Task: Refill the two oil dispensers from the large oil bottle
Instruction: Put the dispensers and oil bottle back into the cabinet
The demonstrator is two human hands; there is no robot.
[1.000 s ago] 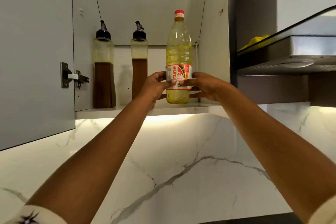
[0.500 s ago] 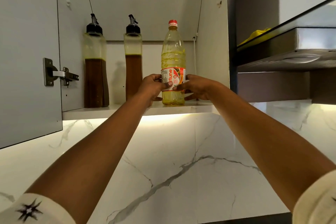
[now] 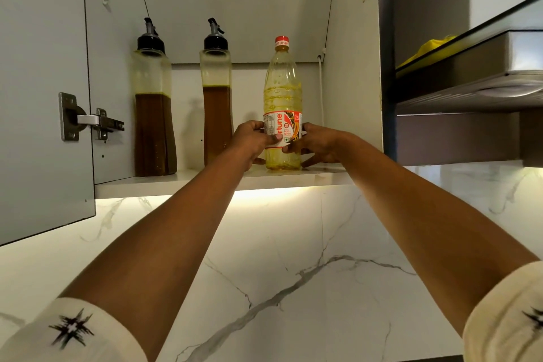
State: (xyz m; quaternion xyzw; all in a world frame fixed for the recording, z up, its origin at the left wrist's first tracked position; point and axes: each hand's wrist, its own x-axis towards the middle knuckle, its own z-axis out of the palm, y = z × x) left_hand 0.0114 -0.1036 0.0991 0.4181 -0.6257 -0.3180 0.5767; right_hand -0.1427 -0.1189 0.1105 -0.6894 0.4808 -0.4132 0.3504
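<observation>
**Yellow oil bottle gripped in both hands on a cupboard shelf**

Yellow, clear plastic forms the large oil bottle (image 3: 282,91). It stands upright at the right end of a white shelf (image 3: 188,181) inside an open wall cupboard. It is tall and ribbed, with a red screw cap (image 3: 281,40) and a red and white paper label.

The left hand (image 3: 249,141) curls round the label from one side. The right hand (image 3: 318,142) clasps it from the other, with its lower fingers spread toward the shelf.

Little has changed over the last second. Both hands have stayed on the label, the bottle has not left the shelf, and only the view has drifted slightly. With the cap on, no pouring appears to be under way.

Two oil dispensers stand to the left of the bottle, apart from it. The first dispenser (image 3: 154,114) is nearest the cupboard door, and the second dispenser (image 3: 216,103) is just beside the left hand. Both are waisted clear containers with black pouring spouts. Dark brown oil fills each to roughly two thirds, leaving room above.

A matt grey cupboard door (image 3: 41,82) hangs open on a steel hinge (image 3: 88,119). Below it is glossy white marble wall (image 3: 293,258) with grey veins.
</observation>
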